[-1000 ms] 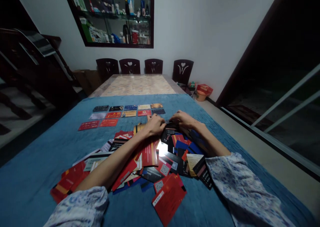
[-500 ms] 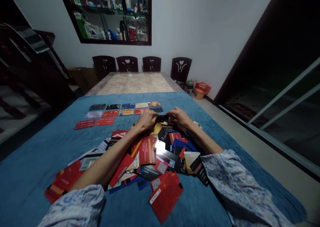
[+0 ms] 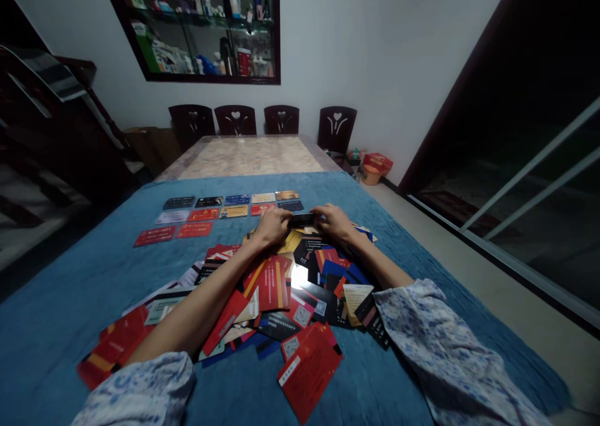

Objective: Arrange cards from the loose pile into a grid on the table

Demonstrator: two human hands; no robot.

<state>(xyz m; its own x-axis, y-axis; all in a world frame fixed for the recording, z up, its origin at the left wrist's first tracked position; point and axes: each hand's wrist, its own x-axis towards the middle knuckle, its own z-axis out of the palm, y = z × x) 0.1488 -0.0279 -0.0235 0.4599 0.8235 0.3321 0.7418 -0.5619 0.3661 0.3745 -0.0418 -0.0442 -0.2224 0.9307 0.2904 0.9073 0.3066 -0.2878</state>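
A dark card (image 3: 302, 220), seen nearly edge-on, is held just above the far side of a loose heap of cards. My left hand (image 3: 273, 224) pinches its left end, and my right hand (image 3: 332, 220) grips the right end. Beneath my forearms the heap spreads out, with a red card (image 3: 273, 282) and a black card (image 3: 313, 246) among those on top. Closest to me lies another red card (image 3: 309, 371). Beyond my left hand, flat cards form rows, including a red card (image 3: 194, 229) and a dark blue card (image 3: 291, 206).
A blue cloth (image 3: 84, 301) covers the near part of the table, and the bare patterned tabletop (image 3: 253, 154) shows farther back. Several dark chairs (image 3: 235, 121) stand along the far end. On the floor at the right is an orange bucket (image 3: 372, 174).
The view has shifted slightly, so the scene sits a little further left. Both hands keep hold of the dark card, whose upper face tilts slightly differently.
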